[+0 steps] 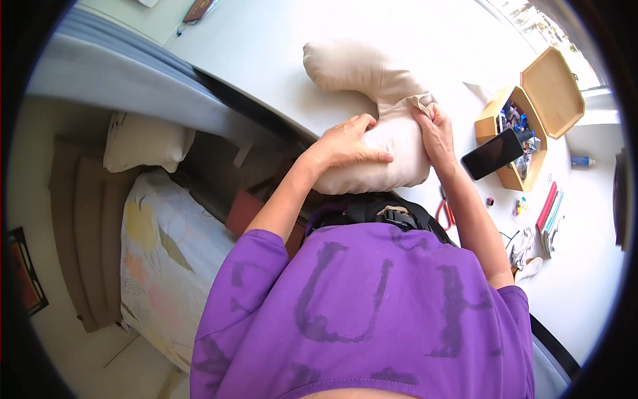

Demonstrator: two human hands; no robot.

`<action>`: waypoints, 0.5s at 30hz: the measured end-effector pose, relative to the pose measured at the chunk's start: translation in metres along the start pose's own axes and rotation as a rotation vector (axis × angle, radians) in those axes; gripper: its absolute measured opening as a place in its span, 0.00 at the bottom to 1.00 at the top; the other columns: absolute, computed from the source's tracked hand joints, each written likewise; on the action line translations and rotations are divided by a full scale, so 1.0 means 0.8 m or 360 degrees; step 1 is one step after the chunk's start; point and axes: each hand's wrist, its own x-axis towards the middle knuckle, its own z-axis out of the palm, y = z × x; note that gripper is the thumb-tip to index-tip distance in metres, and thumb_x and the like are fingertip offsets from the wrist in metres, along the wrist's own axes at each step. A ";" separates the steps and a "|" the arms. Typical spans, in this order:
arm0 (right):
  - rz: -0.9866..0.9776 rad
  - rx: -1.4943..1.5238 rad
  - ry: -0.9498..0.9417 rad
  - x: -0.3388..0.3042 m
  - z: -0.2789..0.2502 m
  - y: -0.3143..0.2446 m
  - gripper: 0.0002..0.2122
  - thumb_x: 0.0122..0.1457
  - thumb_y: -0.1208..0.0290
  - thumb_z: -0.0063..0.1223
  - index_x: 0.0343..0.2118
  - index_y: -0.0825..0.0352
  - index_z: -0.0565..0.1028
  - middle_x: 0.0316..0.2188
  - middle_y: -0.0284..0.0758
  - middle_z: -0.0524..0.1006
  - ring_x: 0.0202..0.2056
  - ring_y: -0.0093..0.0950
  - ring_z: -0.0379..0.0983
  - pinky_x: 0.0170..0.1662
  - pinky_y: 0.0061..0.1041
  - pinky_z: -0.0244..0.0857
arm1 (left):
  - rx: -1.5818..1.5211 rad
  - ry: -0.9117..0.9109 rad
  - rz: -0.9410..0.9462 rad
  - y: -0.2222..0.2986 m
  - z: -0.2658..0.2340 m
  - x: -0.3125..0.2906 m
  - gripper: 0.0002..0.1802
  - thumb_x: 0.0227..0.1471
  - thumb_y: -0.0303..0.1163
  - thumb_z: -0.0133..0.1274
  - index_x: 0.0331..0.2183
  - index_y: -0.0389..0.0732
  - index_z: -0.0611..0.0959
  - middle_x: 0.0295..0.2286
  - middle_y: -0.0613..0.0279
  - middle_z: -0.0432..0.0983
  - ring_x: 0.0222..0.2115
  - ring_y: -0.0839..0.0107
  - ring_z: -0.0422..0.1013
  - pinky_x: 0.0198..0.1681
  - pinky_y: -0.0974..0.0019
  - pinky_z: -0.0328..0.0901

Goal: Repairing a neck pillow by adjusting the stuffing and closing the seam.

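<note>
A beige, curved neck pillow lies at the white table's near edge, one rounded end reaching away to the far left. On its near part rests my left hand, thumb stretched over the fabric and fingers bent round the inner curve, holding it. My right hand pinches a raised fold of the pillow's cloth at the right side, between thumb and fingers. Whether that fold is a seam, a flap or an opening cannot be made out.
To the right, a wooden box with its lid raised holds small items; a black phone leans on it. Red-handled scissors lie by my right forearm. Notebooks are farther right. A bed stands at left below the table.
</note>
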 end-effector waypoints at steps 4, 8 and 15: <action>0.0179 0.0621 0.0040 -0.005 0.001 0.005 0.12 0.62 0.70 0.53 0.23 0.61 0.65 0.22 0.23 0.68 0.26 0.11 0.61 0.31 0.15 0.61 | 0.0211 -0.0356 -0.0243 0.050 -0.022 0.027 0.62 0.30 0.67 0.63 0.53 0.25 0.66 0.49 0.35 0.70 0.51 0.47 0.69 0.54 0.58 0.64; -0.0008 0.0224 -0.0062 -0.013 -0.008 0.005 0.07 0.64 0.69 0.53 0.37 0.66 0.70 0.26 0.25 0.73 0.29 0.12 0.66 0.33 0.14 0.63 | 0.0291 -0.0296 -0.0324 0.054 0.000 0.049 0.64 0.29 0.64 0.65 0.54 0.20 0.63 0.48 0.31 0.70 0.50 0.47 0.69 0.54 0.59 0.64; -0.0123 0.0130 0.0316 -0.055 -0.067 -0.024 0.13 0.63 0.69 0.53 0.46 0.72 0.71 0.30 0.36 0.81 0.32 0.20 0.76 0.41 0.18 0.68 | -0.0045 -0.0154 -0.0241 0.029 -0.004 0.040 0.64 0.28 0.55 0.69 0.55 0.20 0.60 0.52 0.32 0.65 0.56 0.52 0.64 0.57 0.61 0.61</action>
